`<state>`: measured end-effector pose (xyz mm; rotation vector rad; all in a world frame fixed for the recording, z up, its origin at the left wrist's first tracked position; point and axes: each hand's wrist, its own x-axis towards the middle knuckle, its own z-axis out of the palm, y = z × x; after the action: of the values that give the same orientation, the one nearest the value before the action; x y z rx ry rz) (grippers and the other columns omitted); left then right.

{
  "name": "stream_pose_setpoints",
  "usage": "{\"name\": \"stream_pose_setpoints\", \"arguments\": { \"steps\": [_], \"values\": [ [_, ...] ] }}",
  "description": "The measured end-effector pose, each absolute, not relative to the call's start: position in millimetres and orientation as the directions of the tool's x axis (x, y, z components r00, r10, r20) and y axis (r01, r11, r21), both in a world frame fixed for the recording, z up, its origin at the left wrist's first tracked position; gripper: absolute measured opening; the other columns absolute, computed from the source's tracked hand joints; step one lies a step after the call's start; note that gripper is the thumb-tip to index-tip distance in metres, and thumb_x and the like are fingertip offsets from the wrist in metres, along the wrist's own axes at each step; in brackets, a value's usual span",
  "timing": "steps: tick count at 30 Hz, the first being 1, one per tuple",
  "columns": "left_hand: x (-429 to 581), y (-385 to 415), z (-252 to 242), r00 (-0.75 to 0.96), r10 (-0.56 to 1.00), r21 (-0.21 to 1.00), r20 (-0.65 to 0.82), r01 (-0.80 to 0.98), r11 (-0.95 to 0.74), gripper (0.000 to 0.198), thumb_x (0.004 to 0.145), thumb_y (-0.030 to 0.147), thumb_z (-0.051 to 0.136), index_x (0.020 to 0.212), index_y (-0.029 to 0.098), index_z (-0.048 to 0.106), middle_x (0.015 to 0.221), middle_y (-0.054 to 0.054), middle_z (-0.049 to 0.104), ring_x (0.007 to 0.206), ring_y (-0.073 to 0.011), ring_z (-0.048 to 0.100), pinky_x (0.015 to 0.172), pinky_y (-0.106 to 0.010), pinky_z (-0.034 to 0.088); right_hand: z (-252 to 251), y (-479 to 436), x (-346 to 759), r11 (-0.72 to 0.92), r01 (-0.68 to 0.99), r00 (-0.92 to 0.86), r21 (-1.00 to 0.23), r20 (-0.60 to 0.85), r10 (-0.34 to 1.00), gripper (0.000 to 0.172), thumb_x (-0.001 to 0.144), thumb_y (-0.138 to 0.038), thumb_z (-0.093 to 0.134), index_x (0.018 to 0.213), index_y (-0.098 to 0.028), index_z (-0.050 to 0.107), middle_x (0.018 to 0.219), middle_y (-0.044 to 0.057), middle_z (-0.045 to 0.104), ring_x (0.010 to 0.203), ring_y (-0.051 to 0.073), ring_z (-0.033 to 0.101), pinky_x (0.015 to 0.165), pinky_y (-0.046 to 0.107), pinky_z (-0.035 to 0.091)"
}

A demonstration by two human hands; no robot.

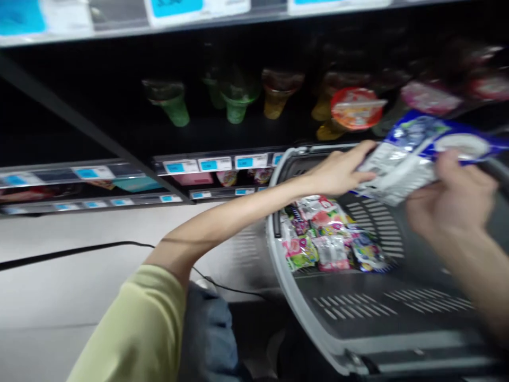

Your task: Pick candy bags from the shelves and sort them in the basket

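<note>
Over the grey shopping basket [294, 302], my left hand [338, 172] and my right hand [457, 196] hold one blue and silver snack bag [413, 154] between them. The left fingers pinch its left end. On the right side, the thumb presses on the bag's face with the fingers folded beneath. The bag is tilted and slightly blurred; its print is too smeared to read. Several colourful candy packets [330, 233] lie in the basket's far left part, below my left forearm.
Behind the basket runs a dark shelf with green cups [236, 103], orange cups [278, 93] and an orange-lidded cup [356, 109]. Price tags [214, 164] line the shelf edge. A black cable [119, 244] crosses in front of the pale floor [59, 297] at left.
</note>
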<state>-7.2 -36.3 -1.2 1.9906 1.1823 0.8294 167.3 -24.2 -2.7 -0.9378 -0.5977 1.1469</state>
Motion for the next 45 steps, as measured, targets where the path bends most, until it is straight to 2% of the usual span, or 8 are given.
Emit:
{"name": "stream_pose_setpoints", "arguments": {
  "steps": [2,4,8,13,18,23,32,45],
  "values": [
    [-7.3,-33.7,-4.2,0.373,0.905,0.826,0.203,0.431,-0.363,0.051,0.092,0.021,0.06,0.139,0.012,0.043,0.132,-0.013,0.063,0.119,-0.025,0.062,0.104,-0.036,0.047,-4.9,-18.7,176.5,0.161,-0.344,0.173,-0.925,0.106,0.979,0.01,0.089,-0.017,0.066,0.083,-0.015,0.074,0.1,0.008,0.074,0.097,0.023,0.071,0.088,0.043,0.061],
    [-6.7,-31.1,-7.8,0.369,0.9,0.861,0.231,0.354,-0.366,0.051,0.09,0.024,0.062,0.137,0.014,0.045,0.131,-0.011,0.063,0.116,-0.0244,0.063,0.101,-0.037,0.05,-8.7,-13.3,182.0,0.185,-0.318,0.129,-0.93,0.151,0.98,0.01,0.088,-0.023,0.069,0.086,-0.016,0.075,0.097,0.007,0.074,0.091,0.021,0.072,0.091,0.041,0.06],
    [-5.5,-29.0,-11.3,0.374,0.896,0.901,0.242,0.256,-0.35,0.053,0.082,0.025,0.069,0.131,0.018,0.051,0.133,-0.01,0.062,0.115,-0.0247,0.064,0.096,-0.038,0.053,-13.1,-8.6,185.1,0.17,-0.285,0.122,-0.943,0.14,0.983,0.011,0.084,-0.032,0.073,0.085,-0.021,0.073,0.098,0.005,0.075,0.093,0.022,0.073,0.095,0.042,0.059],
    [-6.8,-29.7,-10.1,0.37,0.899,0.885,0.235,0.301,-0.355,0.072,0.068,0.017,0.079,0.133,0.014,0.05,0.122,-0.013,0.068,0.107,-0.0265,0.066,0.088,-0.039,0.055,-14.4,-7.7,186.6,0.199,-0.218,0.102,-0.956,0.18,0.978,0.021,0.081,-0.045,0.076,0.09,-0.026,0.071,0.103,0.003,0.075,0.108,0.026,0.069,0.095,0.048,0.059],
    [-7.7,-29.4,-8.9,0.367,0.899,0.858,0.239,0.355,-0.372,0.07,0.067,0.018,0.077,0.132,0.013,0.051,0.116,-0.012,0.069,0.089,-0.0218,0.068,0.08,-0.036,0.056,-12.6,-8.5,187.5,0.177,-0.246,0.088,-0.953,0.16,0.983,0.025,0.078,-0.046,0.078,0.088,-0.025,0.07,0.098,-0.001,0.076,0.106,0.022,0.07,0.096,0.043,0.06],
    [-8.4,-30.0,-6.8,0.368,0.894,0.826,0.255,0.399,-0.399,0.071,0.067,0.018,0.077,0.133,0.014,0.051,0.108,-0.009,0.071,0.079,-0.0193,0.068,0.08,-0.036,0.056,-11.2,-8.9,187.1,0.175,-0.277,0.064,-0.945,0.164,0.984,0.028,0.075,-0.045,0.08,0.089,-0.022,0.071,0.098,0.0,0.075,0.111,0.023,0.068,0.098,0.043,0.058],
    [-8.8,-31.8,-4.0,0.369,0.874,0.796,0.317,0.398,-0.457,0.065,0.068,0.018,0.073,0.13,0.012,0.052,0.116,-0.012,0.07,0.108,-0.0271,0.065,0.095,-0.038,0.051,-13.6,-7.3,189.1,0.169,-0.287,0.032,-0.943,0.167,0.985,0.031,0.077,-0.048,0.078,0.092,-0.022,0.072,0.102,0.002,0.075,0.113,0.022,0.067,0.099,0.043,0.057],
    [-9.7,-31.6,-4.3,0.361,0.879,0.762,0.313,0.457,-0.459,0.064,0.066,0.017,0.075,0.126,0.015,0.055,0.12,-0.012,0.069,0.113,-0.0329,0.063,0.092,-0.04,0.052,-10.5,-11.1,183.5,0.143,-0.254,0.028,-0.956,0.141,0.99,0.029,0.075,-0.048,0.08,0.085,-0.023,0.071,0.101,-0.001,0.075,0.113,0.023,0.067,0.098,0.042,0.058]
  ]
}}
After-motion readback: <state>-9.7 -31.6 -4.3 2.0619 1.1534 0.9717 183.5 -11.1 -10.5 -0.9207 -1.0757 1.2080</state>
